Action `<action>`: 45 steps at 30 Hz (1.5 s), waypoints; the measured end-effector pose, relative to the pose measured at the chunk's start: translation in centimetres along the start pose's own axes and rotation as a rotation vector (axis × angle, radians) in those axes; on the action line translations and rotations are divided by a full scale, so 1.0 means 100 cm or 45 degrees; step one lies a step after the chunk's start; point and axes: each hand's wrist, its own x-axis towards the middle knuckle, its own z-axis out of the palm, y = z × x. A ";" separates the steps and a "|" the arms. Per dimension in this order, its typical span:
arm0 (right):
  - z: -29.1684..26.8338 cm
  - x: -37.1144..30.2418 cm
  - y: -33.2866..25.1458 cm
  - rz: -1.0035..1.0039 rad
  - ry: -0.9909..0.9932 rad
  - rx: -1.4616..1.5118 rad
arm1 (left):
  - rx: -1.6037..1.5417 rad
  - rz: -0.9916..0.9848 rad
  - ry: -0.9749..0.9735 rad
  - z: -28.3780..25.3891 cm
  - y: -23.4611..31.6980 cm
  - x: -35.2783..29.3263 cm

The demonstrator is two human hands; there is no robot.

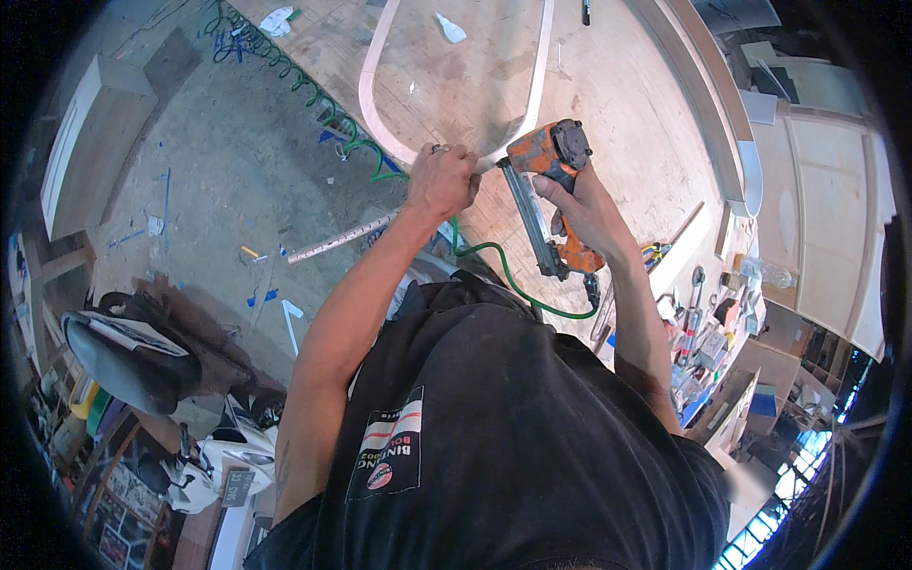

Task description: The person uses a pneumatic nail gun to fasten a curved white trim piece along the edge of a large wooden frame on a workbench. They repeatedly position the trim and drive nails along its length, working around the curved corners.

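Slack near the black shirt [532, 408], the green hose [570, 315] is given play, likely so the orange nail gun [534, 150], gripped in the right hand [586, 204], can be angled; beyond, the pale curved frame [367, 93] is clasped by the left hand [443, 180] over the table [622, 95], apparently for steadiness

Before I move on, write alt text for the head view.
A person's right grip holds an orange nail gun with a green hose beside a pale curved frame; the left grip is at the frame's rounded end.
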 end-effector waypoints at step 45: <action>-0.016 -0.073 0.115 0.246 0.613 0.640 | 0.027 -0.356 -0.269 0.005 0.024 0.050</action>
